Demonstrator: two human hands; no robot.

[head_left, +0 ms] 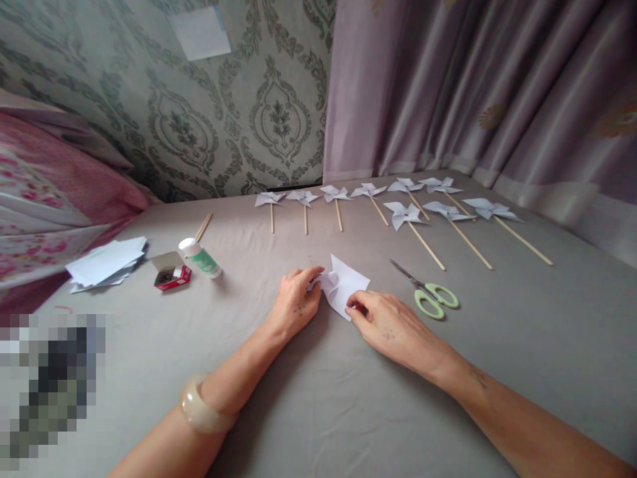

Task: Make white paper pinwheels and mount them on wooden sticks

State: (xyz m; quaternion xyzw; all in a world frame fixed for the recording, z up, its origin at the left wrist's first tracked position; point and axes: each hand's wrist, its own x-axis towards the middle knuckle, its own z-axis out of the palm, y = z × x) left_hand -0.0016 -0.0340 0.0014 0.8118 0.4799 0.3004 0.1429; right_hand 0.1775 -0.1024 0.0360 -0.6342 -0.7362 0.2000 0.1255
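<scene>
A white paper pinwheel (351,285), partly folded, is between my hands over the grey cloth. My left hand (300,295) pinches its curled-in blades on the left side. The flat right part of the paper is gripped at its lower corner by my right hand (385,325), thumb and fingers closed on it. Scissors (432,296) with light green handles lie just right of the paper, blades pointing away to the upper left. Finished-looking pinwheels (405,216) on wooden sticks lie in rows beyond my hands.
To the left stand a glue stick (200,258) and an open small red box (172,277) of dark little pieces. A stack of white paper (107,263) lies farther left, with wooden sticks (204,227) behind the glue. A patterned wall and curtains (398,86) border the far side.
</scene>
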